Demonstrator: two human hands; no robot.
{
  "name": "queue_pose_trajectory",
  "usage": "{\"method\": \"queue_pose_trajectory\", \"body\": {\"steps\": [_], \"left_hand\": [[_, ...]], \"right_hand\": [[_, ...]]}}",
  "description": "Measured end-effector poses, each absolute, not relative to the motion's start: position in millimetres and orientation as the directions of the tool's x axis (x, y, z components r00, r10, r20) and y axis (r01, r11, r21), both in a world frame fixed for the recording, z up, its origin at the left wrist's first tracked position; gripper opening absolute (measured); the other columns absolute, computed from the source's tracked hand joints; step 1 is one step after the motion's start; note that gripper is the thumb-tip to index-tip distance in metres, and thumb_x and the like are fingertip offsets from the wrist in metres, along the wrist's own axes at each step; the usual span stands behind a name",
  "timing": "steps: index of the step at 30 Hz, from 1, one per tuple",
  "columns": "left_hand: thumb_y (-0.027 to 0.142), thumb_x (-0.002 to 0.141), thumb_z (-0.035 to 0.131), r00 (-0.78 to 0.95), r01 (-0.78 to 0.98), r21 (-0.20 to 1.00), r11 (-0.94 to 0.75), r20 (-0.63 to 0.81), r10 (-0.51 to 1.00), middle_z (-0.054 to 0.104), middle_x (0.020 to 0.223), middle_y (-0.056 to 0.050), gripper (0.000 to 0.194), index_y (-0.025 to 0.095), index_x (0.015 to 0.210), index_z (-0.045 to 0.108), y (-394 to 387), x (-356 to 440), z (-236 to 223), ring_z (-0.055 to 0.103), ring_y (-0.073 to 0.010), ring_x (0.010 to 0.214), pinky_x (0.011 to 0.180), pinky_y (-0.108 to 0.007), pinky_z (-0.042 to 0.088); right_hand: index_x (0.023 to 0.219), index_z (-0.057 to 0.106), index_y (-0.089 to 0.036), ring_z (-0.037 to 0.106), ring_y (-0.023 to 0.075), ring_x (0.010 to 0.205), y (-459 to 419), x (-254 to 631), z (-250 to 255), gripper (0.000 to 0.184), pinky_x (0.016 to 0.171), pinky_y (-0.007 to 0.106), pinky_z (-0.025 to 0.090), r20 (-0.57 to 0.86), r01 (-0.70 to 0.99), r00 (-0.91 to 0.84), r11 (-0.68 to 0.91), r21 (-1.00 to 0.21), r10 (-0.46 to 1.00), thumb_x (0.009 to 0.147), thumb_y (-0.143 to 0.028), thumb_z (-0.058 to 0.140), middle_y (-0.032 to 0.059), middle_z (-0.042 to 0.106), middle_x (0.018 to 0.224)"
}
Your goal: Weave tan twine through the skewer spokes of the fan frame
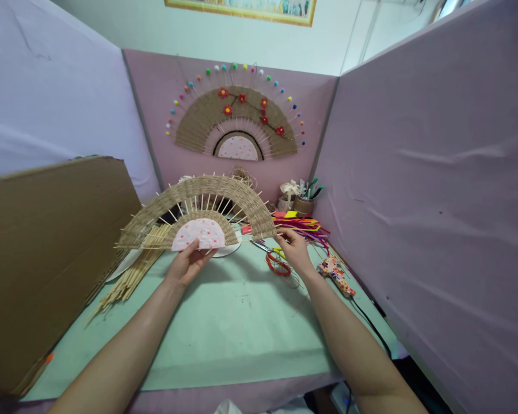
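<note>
A woven fan (207, 202) of twine wound over thin sticks, with a pink flowered half-circle at its base, is held upright above the green table (233, 328). My left hand (189, 261) grips the pink base from below, fingers closed on it. My right hand (294, 248) pinches the fan's lower right edge, where the twine ends. A finished fan (237, 123) with red flowers and coloured beads hangs on the back wall.
A cardboard sheet (47, 259) leans at the left. Loose sticks (129, 279) lie under the fan. Scissors (267, 248), a red wire coil (278, 265), coloured strips (300, 223), cups of tools (300, 201) and a flowered glue gun (336, 273) sit at the right.
</note>
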State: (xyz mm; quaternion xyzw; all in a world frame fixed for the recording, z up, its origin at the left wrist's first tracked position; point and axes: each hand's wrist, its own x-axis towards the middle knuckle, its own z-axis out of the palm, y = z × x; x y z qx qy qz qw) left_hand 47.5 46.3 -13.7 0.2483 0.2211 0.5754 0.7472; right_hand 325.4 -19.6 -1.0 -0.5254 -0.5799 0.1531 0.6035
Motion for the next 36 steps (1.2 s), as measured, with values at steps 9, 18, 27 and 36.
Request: {"method": "queue_pose_trajectory", "body": {"steps": [9, 18, 27, 36], "left_hand": [[0.004, 0.081, 0.052, 0.254, -0.693, 0.683, 0.23, -0.067, 0.965, 0.072, 0.087, -0.008, 0.016, 0.014, 0.087, 0.062, 46.8, 45.1, -11.0, 0.068, -0.018, 0.079, 0.086, -0.044, 0.052], [0.004, 0.081, 0.052, 0.266, -0.644, 0.724, 0.247, -0.091, 0.96, 0.072, 0.086, -0.011, 0.02, 0.013, 0.095, 0.063, 50.9, 39.1, -9.7, 0.069, -0.0206, 0.077, 0.078, -0.042, 0.056], [0.0, 0.077, 0.054, 0.303, -0.553, 0.795, 0.249, -0.087, 0.949, 0.072, 0.088, -0.013, 0.026, 0.011, 0.099, 0.063, 53.5, 30.1, -9.7, 0.069, -0.0228, 0.077, 0.074, -0.042, 0.057], [0.002, 0.077, 0.053, 0.35, -0.533, 0.778, 0.333, -0.156, 0.924, 0.072, 0.089, -0.013, 0.03, 0.014, 0.103, 0.063, 48.9, 27.7, -7.9, 0.069, -0.0238, 0.076, 0.073, -0.038, 0.057]], "right_hand": [[0.076, 0.064, -0.017, 0.055, 0.0163, 0.069, -27.2, 339.6, 6.6, 0.018, 0.065, 0.028, 0.042, 0.681, 0.69, 0.205, 0.39, -0.61, 0.703, 0.081, -0.031, 0.054, 0.0052, 0.064, 0.076], [0.07, 0.057, -0.018, 0.051, 0.015, 0.067, -33.1, 341.7, 12.8, 0.02, 0.063, 0.027, 0.038, 0.731, 0.818, 0.102, 0.361, -0.448, 0.674, 0.081, -0.034, 0.058, 0.003, 0.057, 0.071], [0.075, 0.062, -0.018, 0.053, 0.0152, 0.072, -30.7, 345.6, 12.5, 0.008, 0.065, 0.027, 0.039, 0.626, 0.774, -0.063, 0.434, -0.461, 0.777, 0.079, -0.024, 0.058, 0.004, 0.061, 0.077], [0.072, 0.065, -0.013, 0.051, 0.011, 0.058, -38.7, 355.6, 20.1, 0.016, 0.053, 0.021, 0.037, 0.128, 0.402, -0.08, 0.15, -0.903, 0.988, 0.066, -0.028, 0.061, 0.0015, 0.063, 0.067]]}}
